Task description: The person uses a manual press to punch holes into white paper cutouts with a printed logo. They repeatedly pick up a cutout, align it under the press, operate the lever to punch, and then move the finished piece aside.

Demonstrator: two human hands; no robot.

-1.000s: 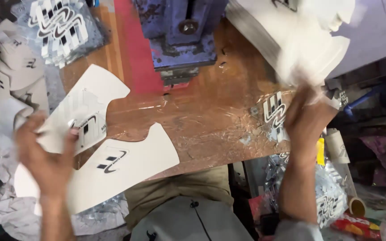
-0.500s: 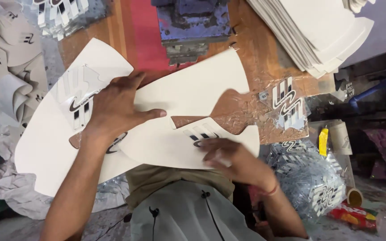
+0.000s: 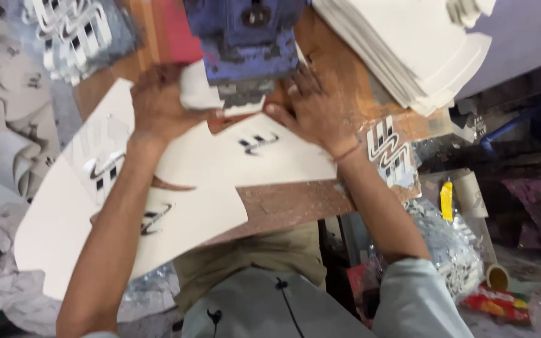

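My left hand [image 3: 161, 103] and my right hand [image 3: 311, 106] press a white cut sheet piece [image 3: 270, 156] flat on the wooden table [image 3: 295, 200], its far end under the blue press machine [image 3: 248, 44]. The piece carries a black printed mark. My left hand's fingers grip the sheet's edge next to the machine's head; my right hand lies spread on the sheet just right of it. More white cut pieces [image 3: 76, 213] with black marks lie under my left forearm, overhanging the table's near edge.
A tall stack of white sheets [image 3: 408, 50] stands at the far right of the table. Black-and-white stickers [image 3: 389, 150] lie beside my right wrist; more of them [image 3: 70, 31] sit far left. Bags and clutter [image 3: 464, 263] fill the floor at right.
Both hands moved away from me, sliding the white piece up the table until its end went under the blue machine. The view shifted closer to the machine.
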